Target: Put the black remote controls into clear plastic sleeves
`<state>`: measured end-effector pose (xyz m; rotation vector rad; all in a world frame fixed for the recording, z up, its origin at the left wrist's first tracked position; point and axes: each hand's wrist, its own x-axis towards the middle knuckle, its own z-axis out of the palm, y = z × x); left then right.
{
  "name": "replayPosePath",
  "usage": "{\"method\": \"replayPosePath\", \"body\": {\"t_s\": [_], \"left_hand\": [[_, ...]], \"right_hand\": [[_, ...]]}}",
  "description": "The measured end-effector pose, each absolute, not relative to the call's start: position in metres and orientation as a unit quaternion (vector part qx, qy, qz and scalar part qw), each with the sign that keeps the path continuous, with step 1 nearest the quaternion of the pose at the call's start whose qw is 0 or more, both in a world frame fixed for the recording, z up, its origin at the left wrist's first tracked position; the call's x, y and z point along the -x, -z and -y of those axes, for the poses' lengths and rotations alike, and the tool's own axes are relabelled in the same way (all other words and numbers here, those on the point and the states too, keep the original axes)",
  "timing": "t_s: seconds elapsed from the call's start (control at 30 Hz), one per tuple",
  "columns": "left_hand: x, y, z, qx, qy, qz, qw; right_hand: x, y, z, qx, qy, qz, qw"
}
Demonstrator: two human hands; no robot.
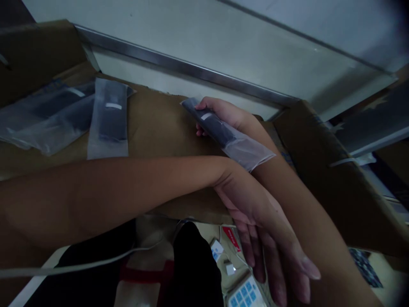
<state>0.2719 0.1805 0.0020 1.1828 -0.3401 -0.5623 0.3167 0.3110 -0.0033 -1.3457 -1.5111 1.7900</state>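
My right hand (220,113) grips one end of a dark, flat item in a clear plastic sleeve (220,131), thumb on top and fingers beneath. A small white label shows near the gripped end, and the loose end of the sleeve lies over my right forearm. My left arm crosses in front, and my left hand (265,221) hangs palm down with its fingers stretched out and apart, holding nothing. Another sleeved dark item with a white label (108,119) lies on the brown cardboard (156,115), and several similar sleeves (54,115) overlap at its left.
Cardboard flaps (345,192) stand up at the right and at the far left (41,55). A pale panel with a metal strip (185,70) borders the back. A white cable (96,265) runs across my lap. On the floor are a power strip (246,294) and a white plug (230,268).
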Motion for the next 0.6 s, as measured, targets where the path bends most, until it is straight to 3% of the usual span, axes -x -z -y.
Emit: {"method": "replayPosePath", "body": {"t_s": [0.13, 0.6], "left_hand": [[-0.282, -0.010, -0.188, -0.553, 0.325, 0.186, 0.744], [-0.277, 0.000, -0.184, -0.533, 0.266, 0.188, 0.781]], "right_hand": [[-0.315, 0.000, -0.312, 0.491, -0.624, 0.581, 0.180], [-0.314, -0.008, -0.304, 0.506, -0.635, 0.556, 0.177]]}}
